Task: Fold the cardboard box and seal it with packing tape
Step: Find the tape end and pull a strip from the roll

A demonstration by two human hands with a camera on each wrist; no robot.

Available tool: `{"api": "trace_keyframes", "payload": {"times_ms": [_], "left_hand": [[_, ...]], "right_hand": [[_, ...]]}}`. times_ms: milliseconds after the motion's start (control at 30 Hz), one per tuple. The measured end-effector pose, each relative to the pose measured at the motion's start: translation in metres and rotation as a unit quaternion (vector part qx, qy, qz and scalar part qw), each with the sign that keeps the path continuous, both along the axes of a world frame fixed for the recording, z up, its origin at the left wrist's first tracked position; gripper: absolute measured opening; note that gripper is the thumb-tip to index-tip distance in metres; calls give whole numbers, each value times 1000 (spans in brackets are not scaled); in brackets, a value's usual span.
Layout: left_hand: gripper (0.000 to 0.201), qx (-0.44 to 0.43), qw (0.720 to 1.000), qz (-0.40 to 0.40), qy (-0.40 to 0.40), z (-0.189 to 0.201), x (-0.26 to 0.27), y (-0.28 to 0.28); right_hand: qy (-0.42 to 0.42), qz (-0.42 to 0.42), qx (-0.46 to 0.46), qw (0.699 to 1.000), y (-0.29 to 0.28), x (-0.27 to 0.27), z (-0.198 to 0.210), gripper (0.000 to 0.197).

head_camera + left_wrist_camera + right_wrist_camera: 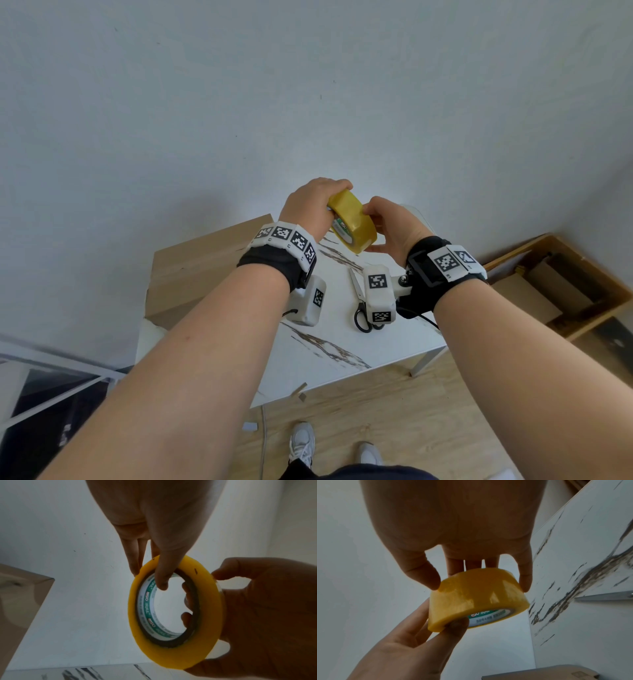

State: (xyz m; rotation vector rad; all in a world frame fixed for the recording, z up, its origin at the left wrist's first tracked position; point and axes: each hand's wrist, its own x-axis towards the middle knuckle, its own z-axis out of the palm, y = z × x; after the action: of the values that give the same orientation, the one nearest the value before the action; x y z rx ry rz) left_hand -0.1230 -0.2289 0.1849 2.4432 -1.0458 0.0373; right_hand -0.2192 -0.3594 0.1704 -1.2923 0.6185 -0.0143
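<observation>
A yellow roll of packing tape (352, 222) is held in the air above the table by both hands. My left hand (318, 202) grips its far side, with the thumb hooked into the core (161, 582) and the fingers on the outer rim. My right hand (387, 226) pinches the near side, thumb (428, 577) and fingers around the roll (476, 599). No loose tape end shows. The brown cardboard box (205, 260) lies on the table's left part, beneath my left forearm; its flaps are hidden.
Black-handled scissors (361, 305) lie on the white marble-patterned table (342, 346) below my right wrist. A wooden shelf unit (565, 284) stands on the floor at the right, a white metal frame (51, 383) at the lower left. Small scraps lie on the wooden floor.
</observation>
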Motion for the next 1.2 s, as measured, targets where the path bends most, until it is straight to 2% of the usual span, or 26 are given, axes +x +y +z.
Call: {"api": "trace_keyframes", "payload": {"times_ms": [400,533,667,900,1200], "left_hand": [[47,15,999,-9,-36,5,-1,-2],[46,17,999,-2,-28,5,0,-2],[45,23,999,-2,-22,6,0,-4],[43,28,999,-9,-25,8,-2,-8],[45,34,999,-14,-14,11,-2,-9]], "right_hand": [[11,-46,-27,999,5,1,5,7],[37,-48,-35,998,4,4,6,25],[17,-44,-6,999,7,-1,8,9],[12,-62,-25,998,7,-3,11,15],[5,-58,-15,998,6,-7,11,8]]}}
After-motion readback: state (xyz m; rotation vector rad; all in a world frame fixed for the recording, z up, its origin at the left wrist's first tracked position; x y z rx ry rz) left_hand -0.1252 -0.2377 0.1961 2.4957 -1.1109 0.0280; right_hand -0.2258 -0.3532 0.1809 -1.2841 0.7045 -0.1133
